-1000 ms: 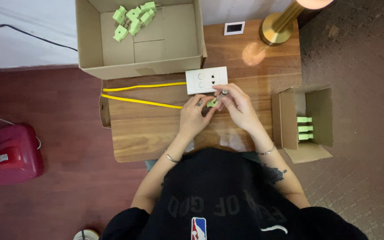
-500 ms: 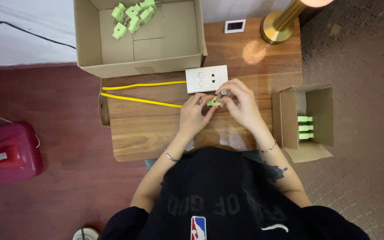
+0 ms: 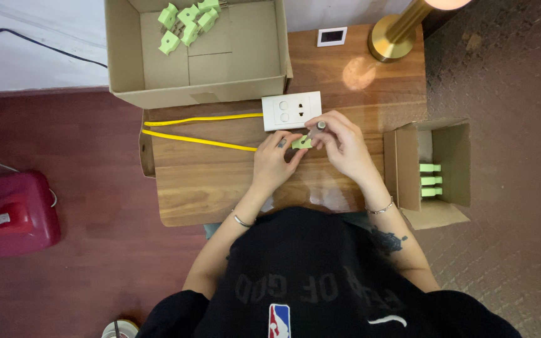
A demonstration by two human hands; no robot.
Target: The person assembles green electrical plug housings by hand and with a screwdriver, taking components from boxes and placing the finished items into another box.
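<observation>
Green connector block (image 3: pixel 302 143) sits pinched between left hand (image 3: pixel 273 161) and right hand (image 3: pixel 340 145), fingers closed; a loosened grip could drop it onto the counter (image 3: pixel 208 181).

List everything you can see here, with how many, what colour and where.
Green part: one, light green, between both hands.
Yellow cable: one, two strands across the table.
Socket plate: one, white, just beyond the hands.
Large box: one, cardboard, far side, holding several green parts.
Small box: one, cardboard, right of the table, three green parts inside.
Lamp base: one, brass, far right corner.
Small frame: one, white, far edge.
Table: one, wooden.
Red object: one, on the floor, left.
Left hand: on the part.
Right hand: on the part, holding a small tool.
</observation>
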